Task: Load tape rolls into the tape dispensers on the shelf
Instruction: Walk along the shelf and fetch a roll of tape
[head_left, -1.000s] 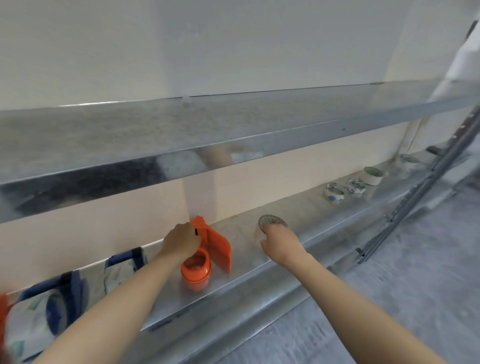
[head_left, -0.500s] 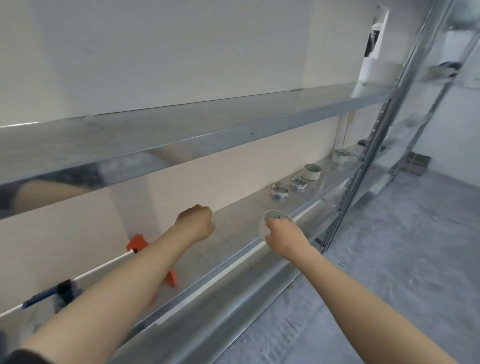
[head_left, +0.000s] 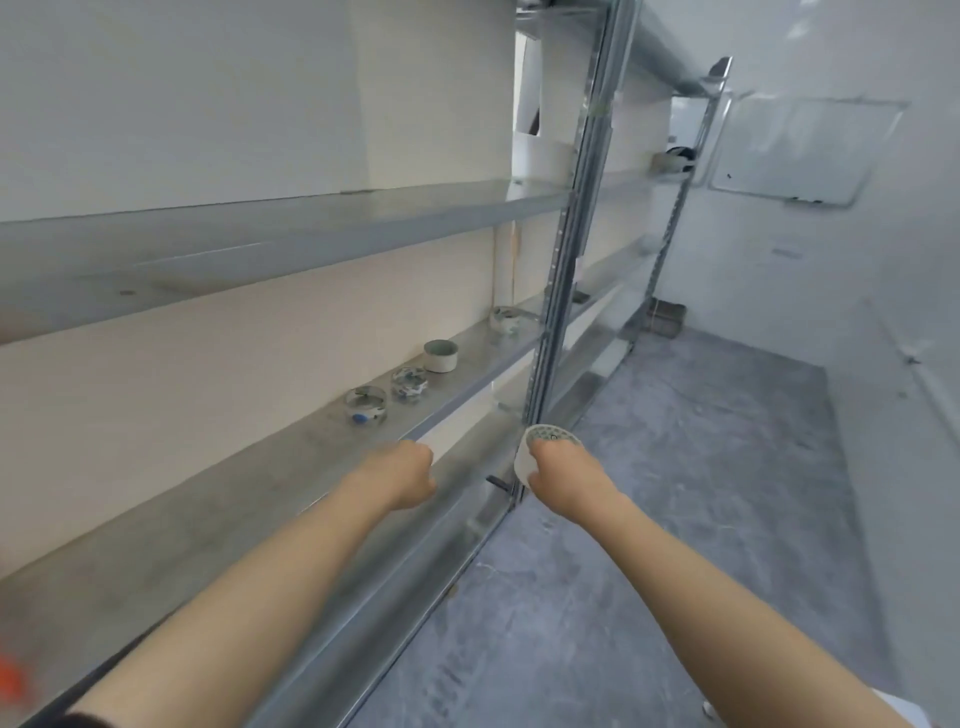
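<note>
My right hand (head_left: 566, 475) grips a white tape roll (head_left: 540, 444) with a patterned top, held in front of the shelf's edge near the metal upright. My left hand (head_left: 402, 473) is a closed fist with nothing visible in it, over the front edge of the metal shelf (head_left: 218, 519). Farther along the shelf lie two patterned tape rolls (head_left: 366, 406) (head_left: 409, 383), then a plain white roll (head_left: 440, 356) and another patterned roll (head_left: 506, 319). An orange dispenser (head_left: 10, 680) shows only as a sliver at the far left edge.
A second metal shelf (head_left: 311, 228) runs above the lower one. A metal upright post (head_left: 558, 291) stands at the shelf's right end, with more shelving beyond it. A grey floor (head_left: 675, 519) lies to the right, and a whiteboard (head_left: 795, 150) hangs on the far wall.
The view has swung right along the shelf. My left hand let go of the orange dispenser, which slid out of sight to the left. My right hand still carries the tape roll.
</note>
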